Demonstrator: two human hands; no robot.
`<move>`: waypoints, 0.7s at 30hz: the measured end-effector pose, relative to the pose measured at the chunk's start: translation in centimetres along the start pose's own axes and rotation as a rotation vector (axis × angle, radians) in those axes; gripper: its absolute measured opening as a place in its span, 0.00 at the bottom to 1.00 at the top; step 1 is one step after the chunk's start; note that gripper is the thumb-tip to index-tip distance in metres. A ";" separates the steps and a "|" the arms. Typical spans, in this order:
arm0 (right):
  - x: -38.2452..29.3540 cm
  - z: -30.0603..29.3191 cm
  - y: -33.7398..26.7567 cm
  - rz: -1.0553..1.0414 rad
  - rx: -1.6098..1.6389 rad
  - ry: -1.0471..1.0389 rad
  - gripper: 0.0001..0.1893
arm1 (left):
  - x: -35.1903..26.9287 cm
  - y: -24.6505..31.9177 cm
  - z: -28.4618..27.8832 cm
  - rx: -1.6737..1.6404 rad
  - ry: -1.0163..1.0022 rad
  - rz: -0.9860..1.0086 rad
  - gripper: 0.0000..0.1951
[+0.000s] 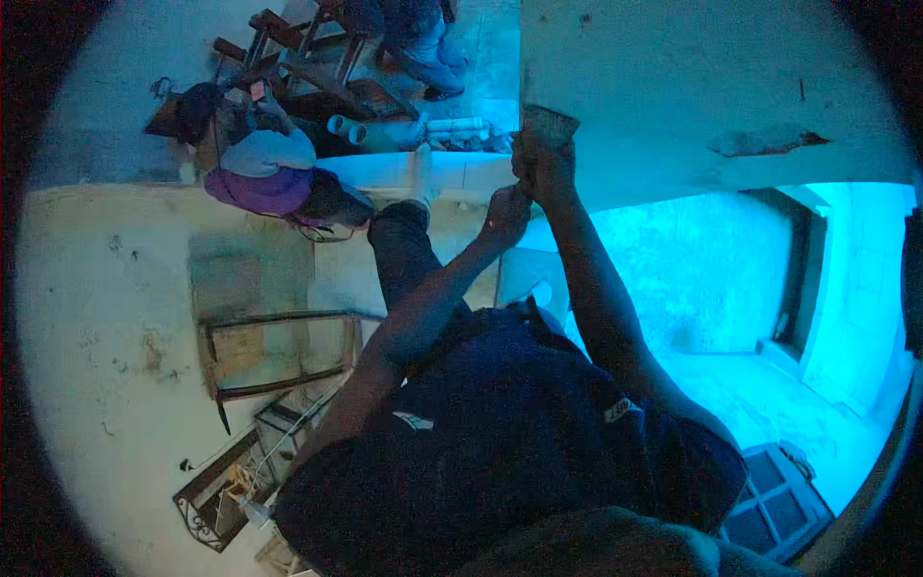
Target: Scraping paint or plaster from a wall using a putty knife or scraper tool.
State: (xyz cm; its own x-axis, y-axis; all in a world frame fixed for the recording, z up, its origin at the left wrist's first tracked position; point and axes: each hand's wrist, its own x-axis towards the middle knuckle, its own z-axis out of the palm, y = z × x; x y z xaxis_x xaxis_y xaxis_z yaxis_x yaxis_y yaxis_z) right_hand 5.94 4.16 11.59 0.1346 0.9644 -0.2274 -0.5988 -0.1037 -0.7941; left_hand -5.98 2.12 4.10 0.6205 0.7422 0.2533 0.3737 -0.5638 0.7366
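My right hand (pixel 546 162) is raised against the edge of a blue-lit wall (pixel 692 108), its fingers closed around a flat, dark, roughly rectangular tool, perhaps a scraper or trowel (pixel 551 119). Just below and to the left, my left hand (pixel 507 216) is curled close to the right wrist. Whether it holds anything is too dark to tell. A rough, chipped patch (pixel 768 142) marks the wall to the right of the hands. My leg in dark trousers reaches toward a pale ledge (pixel 375 169), with the foot on or over it.
A person (pixel 267 155) sits at the upper left holding a phone; another person (pixel 425 50) is beyond. Wooden furniture (pixel 310 65) and pipes (pixel 368 135) lie near them. A framed piece (pixel 281 393) and a metal-edged rack (pixel 220 490) stand lower left, a paned frame (pixel 771 498) lower right.
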 end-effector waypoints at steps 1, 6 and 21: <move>0.2 0.3 -0.8 -0.302 -0.433 0.067 0.14 | 0.8 1.5 -0.4 0.127 0.186 0.158 0.11; 2.2 -1.2 1.6 -0.689 -0.530 0.097 0.13 | 1.9 3.2 -2.1 0.038 0.084 0.008 0.16; -0.8 0.8 -1.4 -0.349 -0.378 0.041 0.16 | 0.8 2.8 -1.1 0.039 0.049 0.006 0.06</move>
State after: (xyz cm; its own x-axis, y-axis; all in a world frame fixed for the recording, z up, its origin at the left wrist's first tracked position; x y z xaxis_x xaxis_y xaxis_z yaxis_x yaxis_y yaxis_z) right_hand 6.07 3.69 13.37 0.3113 0.9476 0.0715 -0.1864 0.1347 -0.9732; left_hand -5.21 1.52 7.00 0.5889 0.7548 0.2888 0.3974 -0.5816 0.7098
